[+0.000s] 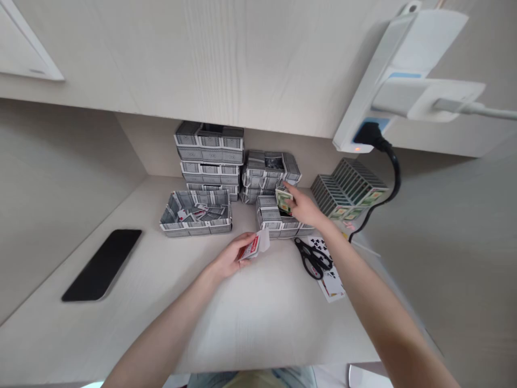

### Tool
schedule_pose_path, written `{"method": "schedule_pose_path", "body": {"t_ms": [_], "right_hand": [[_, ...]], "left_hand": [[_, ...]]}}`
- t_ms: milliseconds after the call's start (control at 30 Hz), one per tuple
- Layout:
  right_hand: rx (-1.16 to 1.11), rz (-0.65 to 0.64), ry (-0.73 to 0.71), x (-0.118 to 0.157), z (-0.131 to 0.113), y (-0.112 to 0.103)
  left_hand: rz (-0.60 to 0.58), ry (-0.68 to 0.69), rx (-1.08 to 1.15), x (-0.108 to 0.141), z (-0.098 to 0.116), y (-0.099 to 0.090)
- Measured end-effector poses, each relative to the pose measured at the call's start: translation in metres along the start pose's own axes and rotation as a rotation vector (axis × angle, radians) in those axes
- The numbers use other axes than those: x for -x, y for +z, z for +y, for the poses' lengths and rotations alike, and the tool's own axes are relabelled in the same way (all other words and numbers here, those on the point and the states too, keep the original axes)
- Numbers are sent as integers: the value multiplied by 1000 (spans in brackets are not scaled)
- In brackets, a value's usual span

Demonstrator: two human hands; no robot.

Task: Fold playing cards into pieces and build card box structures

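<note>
My left hand (231,258) is closed around a small white-and-red card pack (252,248) with a pale flap sticking out, held just above the table. My right hand (301,207) reaches to a grey patterned box (269,222) built from playing cards. Its fingers hold a green-and-white card (284,198) upright at the box's top opening; whether it is one card or several, I cannot tell. Black-handled scissors (310,252) lie below that box, partly over loose playing cards (334,285). An open-topped grey card box (196,231) to the left contains small card pieces.
Stacked grey card boxes (212,153) stand at the back, with a shorter stack (264,178) beside them. Stepped card blocks (331,196) sit at right. A black cable (398,178) drops from the power strip (375,81). A phone (103,267) lies at left.
</note>
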State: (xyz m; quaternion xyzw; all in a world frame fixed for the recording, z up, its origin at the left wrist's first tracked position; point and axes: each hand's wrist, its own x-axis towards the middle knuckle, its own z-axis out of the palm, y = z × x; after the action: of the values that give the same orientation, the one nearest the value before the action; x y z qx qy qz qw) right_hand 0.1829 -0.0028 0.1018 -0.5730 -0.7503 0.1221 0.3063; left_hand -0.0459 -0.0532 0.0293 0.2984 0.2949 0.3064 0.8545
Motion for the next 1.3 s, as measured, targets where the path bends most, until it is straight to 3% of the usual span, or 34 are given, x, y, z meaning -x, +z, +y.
{"method": "schedule_pose_path", "body": {"t_ms": [133, 300, 500, 767, 967, 1100, 1300], "right_hand": [[-191, -68, 31, -8, 13, -8], [-325, -44, 61, -9, 26, -7], [-56, -19, 101, 1, 27, -1], [216, -17, -101, 18, -1, -2], [494, -26, -33, 18, -11, 3], [550, -52, -2, 17, -16, 5], [604, -65, 184, 10, -22, 8]], "left_hand": [[5, 4, -13, 0, 0, 0], [2, 7, -35, 1, 0, 2], [1, 7, -42, 2, 1, 3], [-1, 0, -34, 2, 2, 4], [-2, 0, -36, 3, 3, 5], [-11, 4, -28, 4, 3, 6], [7, -9, -9, 4, 4, 7]]}}
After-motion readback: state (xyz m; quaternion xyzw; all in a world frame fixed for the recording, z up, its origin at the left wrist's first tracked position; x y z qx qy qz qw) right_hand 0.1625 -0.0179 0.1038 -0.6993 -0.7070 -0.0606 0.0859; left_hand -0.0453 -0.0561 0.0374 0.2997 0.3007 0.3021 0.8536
